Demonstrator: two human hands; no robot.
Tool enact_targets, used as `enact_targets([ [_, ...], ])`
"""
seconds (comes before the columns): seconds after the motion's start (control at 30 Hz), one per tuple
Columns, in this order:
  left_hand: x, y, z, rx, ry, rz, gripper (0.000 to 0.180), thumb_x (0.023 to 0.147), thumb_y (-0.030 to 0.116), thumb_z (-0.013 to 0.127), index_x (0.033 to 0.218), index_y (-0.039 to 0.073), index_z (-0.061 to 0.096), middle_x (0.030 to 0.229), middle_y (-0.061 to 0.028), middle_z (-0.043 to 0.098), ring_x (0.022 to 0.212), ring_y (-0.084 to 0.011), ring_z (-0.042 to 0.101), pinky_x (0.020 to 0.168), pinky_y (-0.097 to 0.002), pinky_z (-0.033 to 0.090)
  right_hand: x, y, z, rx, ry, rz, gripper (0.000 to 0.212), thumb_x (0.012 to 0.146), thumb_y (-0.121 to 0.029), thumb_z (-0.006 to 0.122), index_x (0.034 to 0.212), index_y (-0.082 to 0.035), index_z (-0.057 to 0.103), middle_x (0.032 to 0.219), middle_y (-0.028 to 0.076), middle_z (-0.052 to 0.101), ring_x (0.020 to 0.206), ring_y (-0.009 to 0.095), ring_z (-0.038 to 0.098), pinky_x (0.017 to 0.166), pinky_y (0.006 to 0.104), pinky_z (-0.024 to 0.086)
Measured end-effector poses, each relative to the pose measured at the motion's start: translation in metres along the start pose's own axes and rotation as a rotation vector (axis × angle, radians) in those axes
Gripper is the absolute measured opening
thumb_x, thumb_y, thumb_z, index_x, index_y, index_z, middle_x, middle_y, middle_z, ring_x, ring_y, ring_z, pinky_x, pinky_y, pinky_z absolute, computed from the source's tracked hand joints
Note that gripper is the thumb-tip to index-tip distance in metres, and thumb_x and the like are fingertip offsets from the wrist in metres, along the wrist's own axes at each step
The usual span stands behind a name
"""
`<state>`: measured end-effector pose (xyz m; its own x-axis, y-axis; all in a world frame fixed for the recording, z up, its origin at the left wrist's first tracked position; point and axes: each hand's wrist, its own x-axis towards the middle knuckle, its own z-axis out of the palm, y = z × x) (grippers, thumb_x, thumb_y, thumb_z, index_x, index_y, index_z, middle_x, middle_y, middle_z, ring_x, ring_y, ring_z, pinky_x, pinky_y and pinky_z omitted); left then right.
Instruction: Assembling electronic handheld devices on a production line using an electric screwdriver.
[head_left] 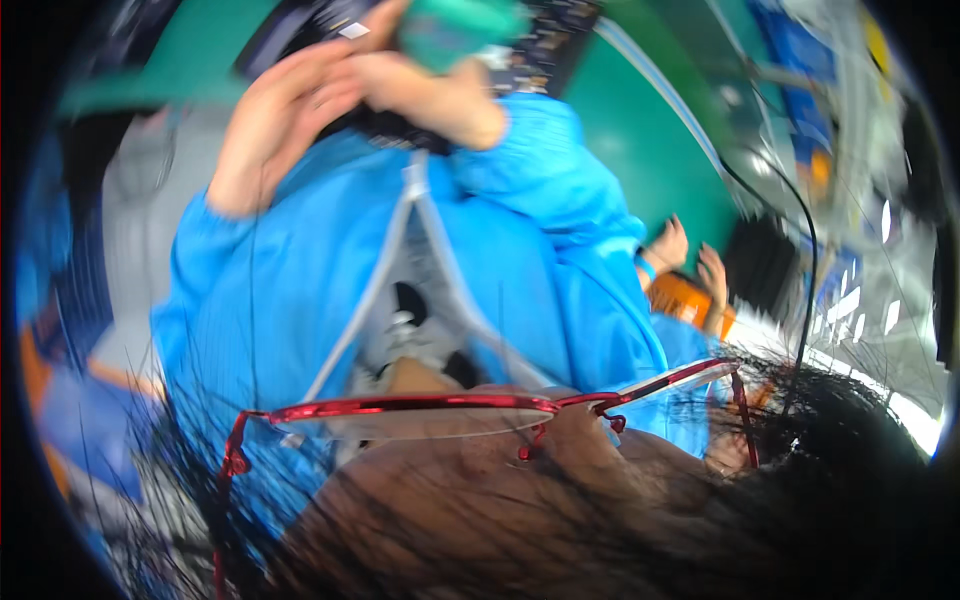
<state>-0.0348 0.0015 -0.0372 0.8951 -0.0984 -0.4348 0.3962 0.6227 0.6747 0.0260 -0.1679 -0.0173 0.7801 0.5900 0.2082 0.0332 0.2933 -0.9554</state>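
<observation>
The left hand (278,118) lies between ten and eleven o'clock, its fingers lying together and pointing toward one o'clock; I cannot tell whether it grasps anything. Its fingertips meet or overlap the right hand (425,95), which sits just before twelve and is blurred. A green thing (465,28), smeared by motion, is at twelve o'clock against the right hand and covers part of it; whether that hand is clenched around it or merely touching it, I cannot tell. Behind these, just past twelve, is a dark surface (565,45) scattered with small pale bits. A green tabletop (650,130) spreads toward one and two o'clock. Near half past two, another person's hands (668,245) are beside an orange thing (680,295). A blue jacket (510,270) fills the middle, and red glasses (420,403) cross below it toward six and seven o'clock.
</observation>
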Motion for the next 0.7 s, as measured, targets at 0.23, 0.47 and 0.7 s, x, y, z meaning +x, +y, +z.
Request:
enact_targets([
  [0.23,0.016,-0.002,-0.01,0.05,-0.063,-0.042,0.036,0.093,0.014,0.051,0.123,-0.006,0.044,0.117,-0.0173,0.057,0.105,-0.0249,0.058,0.089,-0.031,0.048,0.001,-0.017,-0.012,0.031,0.171,-0.142,0.019,0.069,-0.008,0.071,0.085,-0.002,0.062,0.077,0.005,0.064,0.072,0.009,0.061,0.064,0.0242,0.05],
  [0.47,0.057,0.006,-0.001,0.172,-0.156,-0.094,0.045,0.094,0.019,0.05,0.129,-0.007,0.037,0.123,-0.0195,0.051,0.111,-0.0253,0.054,0.093,-0.0312,0.048,0.01,-0.056,-0.042,0.298,0.355,-0.312,0.017,0.071,-0.007,0.067,0.082,0.002,0.059,0.062,0.006,0.06,0.05,0.011,0.057,0.045,0.0237,0.046],
  [0.7,0.145,0.008,0.039,0.353,0.267,-0.1,0.047,0.096,0.019,0.045,0.134,-0.005,0.031,0.131,-0.0202,0.044,0.118,-0.026,0.049,0.1,-0.0339,0.043,0.032,-0.071,-0.064,0.322,0.457,-0.412,0.013,0.07,-0.006,0.065,0.075,0.003,0.056,0.055,0.006,0.056,0.043,0.011,0.054,0.039,0.0247,0.042],
])
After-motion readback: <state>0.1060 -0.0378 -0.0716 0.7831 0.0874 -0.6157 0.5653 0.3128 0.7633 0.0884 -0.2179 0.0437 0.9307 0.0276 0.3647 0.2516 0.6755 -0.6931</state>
